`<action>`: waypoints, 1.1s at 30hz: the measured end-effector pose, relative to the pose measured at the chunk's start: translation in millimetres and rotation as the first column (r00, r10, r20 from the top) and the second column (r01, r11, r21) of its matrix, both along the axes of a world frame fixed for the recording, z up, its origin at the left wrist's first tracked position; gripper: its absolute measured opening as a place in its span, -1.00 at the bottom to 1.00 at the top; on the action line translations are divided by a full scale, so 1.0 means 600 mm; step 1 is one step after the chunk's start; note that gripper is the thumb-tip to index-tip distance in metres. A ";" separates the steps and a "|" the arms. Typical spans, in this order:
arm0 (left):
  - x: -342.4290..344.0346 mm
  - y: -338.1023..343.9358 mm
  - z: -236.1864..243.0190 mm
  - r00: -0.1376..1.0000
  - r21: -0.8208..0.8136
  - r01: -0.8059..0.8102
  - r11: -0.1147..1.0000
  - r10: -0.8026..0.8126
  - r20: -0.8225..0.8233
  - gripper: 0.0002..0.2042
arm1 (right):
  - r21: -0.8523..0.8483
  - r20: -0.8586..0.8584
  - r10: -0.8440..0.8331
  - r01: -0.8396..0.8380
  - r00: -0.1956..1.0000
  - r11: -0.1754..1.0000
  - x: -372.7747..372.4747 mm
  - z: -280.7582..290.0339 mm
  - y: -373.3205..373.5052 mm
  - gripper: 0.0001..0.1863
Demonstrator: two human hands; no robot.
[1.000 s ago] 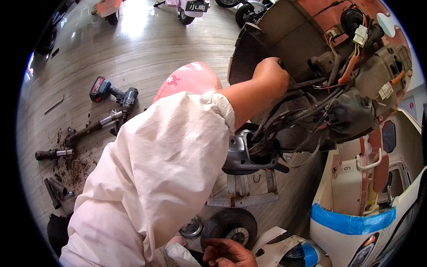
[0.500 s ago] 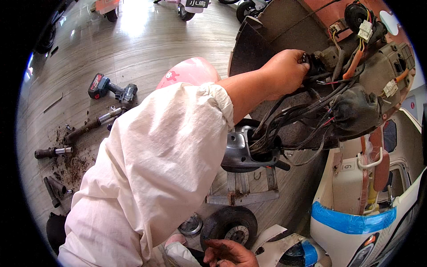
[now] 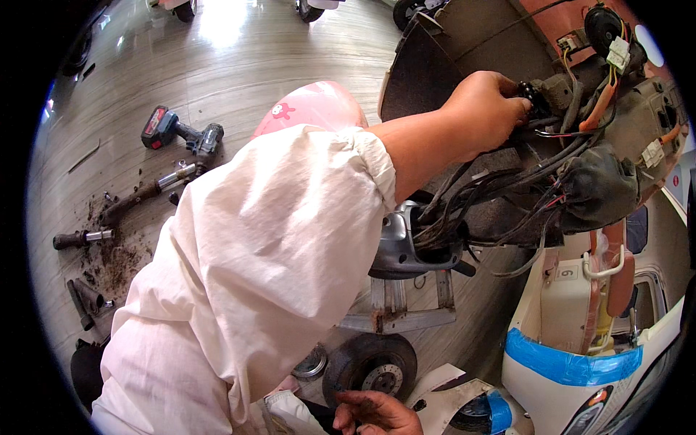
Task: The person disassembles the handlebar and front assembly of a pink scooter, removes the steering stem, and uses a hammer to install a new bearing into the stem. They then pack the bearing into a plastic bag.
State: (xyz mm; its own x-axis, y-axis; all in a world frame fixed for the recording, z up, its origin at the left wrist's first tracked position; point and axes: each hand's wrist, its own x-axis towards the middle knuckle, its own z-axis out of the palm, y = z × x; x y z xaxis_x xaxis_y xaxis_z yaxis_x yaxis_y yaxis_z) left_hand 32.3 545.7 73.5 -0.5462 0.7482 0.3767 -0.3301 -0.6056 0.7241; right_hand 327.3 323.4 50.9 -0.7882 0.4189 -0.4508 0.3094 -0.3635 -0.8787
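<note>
My left hand (image 3: pixel 489 109), in a white sleeve, reaches across to the dirty inner side of a scooter body panel (image 3: pixel 420 72). Its fingers are closed on a small black knobbly part (image 3: pixel 535 96) beside a bundle of black cables (image 3: pixel 500 181). White connectors (image 3: pixel 618 54) with an orange-sleeved wire stand to the right of it. Below the cables sits a silver-grey housing (image 3: pixel 395 243), partly behind my sleeve. At the lower edge, my right hand (image 3: pixel 377 415) has curled, dirt-stained fingers; whatever they may hold is hidden.
On the floor at left lie a cordless drill (image 3: pixel 181 134), dirty fork tubes (image 3: pixel 138 203) and crumbled dirt (image 3: pixel 119 264). A wheel (image 3: pixel 370 366) and a metal frame (image 3: pixel 406 320) lie below the housing. White scooter bodywork with blue tape (image 3: pixel 573 359) stands at right; a pink panel (image 3: pixel 319 105) is beyond my sleeve.
The panel, cables and my left hand appear shifted to the right in the view. My left fingers stay on the black part; my right hand looks much the same.
</note>
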 end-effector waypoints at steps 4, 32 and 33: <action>-0.010 -0.013 0.006 1.000 -0.028 -0.004 1.000 0.004 -0.010 -0.63 | -0.024 -0.006 0.015 -0.015 1.000 1.000 -0.002 -0.001 0.001 -0.49; 0.024 0.005 0.036 0.945 -0.049 0.145 0.988 -0.124 0.303 -0.79 | -0.060 0.002 -0.012 0.012 1.000 0.998 0.008 -0.001 0.017 -0.52; 0.024 0.009 0.034 0.942 -0.045 0.142 0.989 -0.122 0.311 -0.79 | -0.064 0.000 -0.006 0.006 1.000 0.998 0.009 -0.001 0.017 -0.52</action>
State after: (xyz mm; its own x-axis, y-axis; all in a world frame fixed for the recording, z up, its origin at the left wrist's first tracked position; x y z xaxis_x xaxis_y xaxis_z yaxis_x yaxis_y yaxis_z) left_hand 46.5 551.0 94.0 -0.5222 0.8388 0.1539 -0.6163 -0.4959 0.6117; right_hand 332.8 333.7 50.3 -0.7861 0.3937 -0.4766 0.3067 -0.4209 -0.8537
